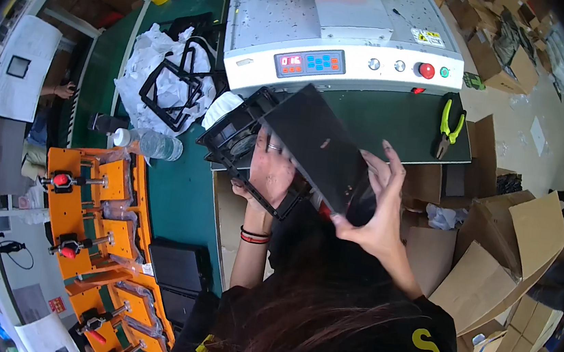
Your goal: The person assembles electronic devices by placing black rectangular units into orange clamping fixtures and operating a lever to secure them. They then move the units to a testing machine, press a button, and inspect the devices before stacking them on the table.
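Observation:
A flat black panel (316, 145) with a black fan frame (234, 140) fixed to its underside is tilted up in front of a grey machine (345, 35). My left hand (269, 171) grips it from below, fingers against the frame. At the lower right corner, my right hand (378, 207) holds the panel's edge. A red and black band sits on my left wrist.
Yellow-handled pliers (449, 125) lie on the green table (178, 186) to the right. Black frames on white wrapping (169, 75) and a plastic bottle (148, 143) lie at left. Orange clamp jigs (95, 218) stand at lower left. Cardboard boxes (500, 261) crowd the right.

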`<state>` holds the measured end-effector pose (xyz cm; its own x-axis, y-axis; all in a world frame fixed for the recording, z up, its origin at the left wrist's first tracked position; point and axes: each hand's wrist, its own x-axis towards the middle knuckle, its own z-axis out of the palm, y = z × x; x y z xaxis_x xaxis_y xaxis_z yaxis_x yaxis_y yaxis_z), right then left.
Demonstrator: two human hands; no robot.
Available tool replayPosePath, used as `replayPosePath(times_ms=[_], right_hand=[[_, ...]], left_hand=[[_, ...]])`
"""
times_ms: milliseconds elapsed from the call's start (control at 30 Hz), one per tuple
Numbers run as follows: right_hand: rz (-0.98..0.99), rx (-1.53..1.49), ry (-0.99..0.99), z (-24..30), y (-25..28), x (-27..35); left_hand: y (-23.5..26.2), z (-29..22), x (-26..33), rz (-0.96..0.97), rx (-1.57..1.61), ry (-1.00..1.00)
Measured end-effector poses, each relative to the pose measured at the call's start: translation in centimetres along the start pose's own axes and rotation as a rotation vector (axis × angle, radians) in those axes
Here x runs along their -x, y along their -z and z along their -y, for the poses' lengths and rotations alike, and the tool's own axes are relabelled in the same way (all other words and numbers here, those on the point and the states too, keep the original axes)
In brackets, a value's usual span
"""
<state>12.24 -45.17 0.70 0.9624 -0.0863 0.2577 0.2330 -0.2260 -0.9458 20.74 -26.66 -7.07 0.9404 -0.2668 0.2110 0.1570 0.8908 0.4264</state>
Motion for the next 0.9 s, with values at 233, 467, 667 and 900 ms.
replayPosePath(times_ms=[233, 467, 667, 900], right_hand=[[0.085, 0.112, 0.132, -0.4, -2.5, -0.5], [0.092, 0.077, 0.12, -0.8, -2.5, 0.1], [0.095, 0.083, 0.131, -0.8, -2.5, 0.3], [0.094, 0.091, 0.127, -1.1, -2.8, 0.6]], left_hand=[[-0.1, 0.1, 2.1, -0.03, 0.021, -0.015], [-0.6, 0.7, 2.3, -0.039, -0.001, -0.008], [-1.8, 1.1, 1.5, -0.055, -0.06, 0.004], [-3.5, 1.0, 0.7, -0.045, -0.153, 0.032]])
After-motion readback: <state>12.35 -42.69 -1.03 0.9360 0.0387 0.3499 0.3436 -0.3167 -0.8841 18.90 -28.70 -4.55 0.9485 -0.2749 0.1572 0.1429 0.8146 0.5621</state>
